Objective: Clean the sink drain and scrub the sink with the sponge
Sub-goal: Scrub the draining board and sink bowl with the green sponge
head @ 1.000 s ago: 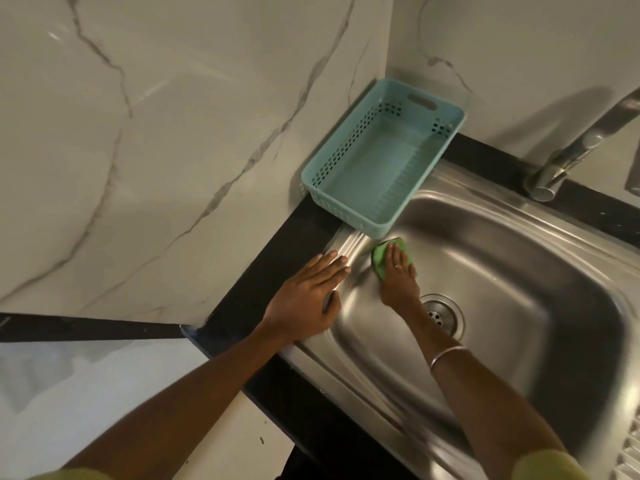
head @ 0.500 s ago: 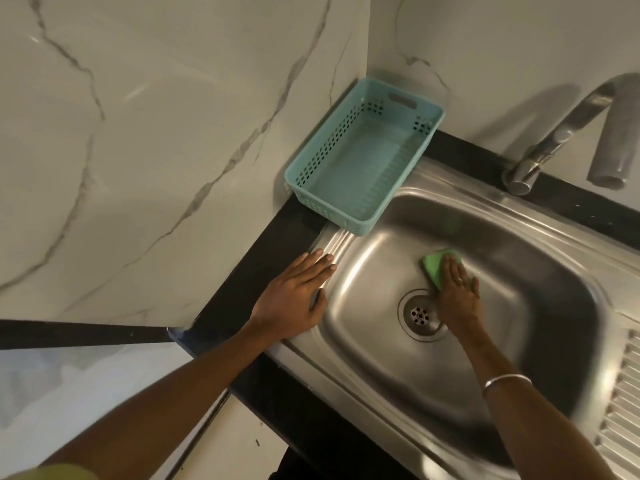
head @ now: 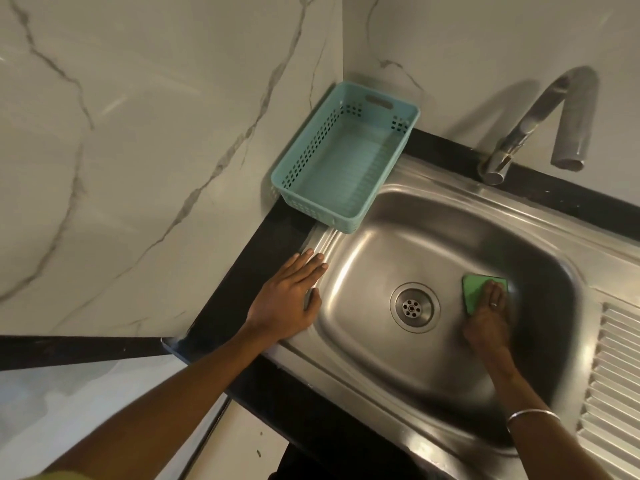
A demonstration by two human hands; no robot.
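A stainless steel sink (head: 398, 216) fills the right of the view, its round drain (head: 414, 306) uncovered on the basin floor. My right hand (head: 486, 323) presses a green sponge (head: 474, 289) flat on the basin floor, to the right of the drain and near the right wall. Fingers cover the sponge's near right part. My left hand (head: 287, 299) lies flat, fingers spread, on the sink's left rim where it meets the black counter (head: 249, 265). It holds nothing.
An empty teal plastic basket (head: 346, 161) stands in the back left corner, overlapping the sink rim. A curved metal faucet (head: 540, 123) rises at the back right. A ribbed drainboard (head: 616, 375) lies on the right. Marble walls enclose the corner.
My right hand has slid the sponge across the basin floor, from the left wall past the drain to its right side. My left hand has stayed on the rim.
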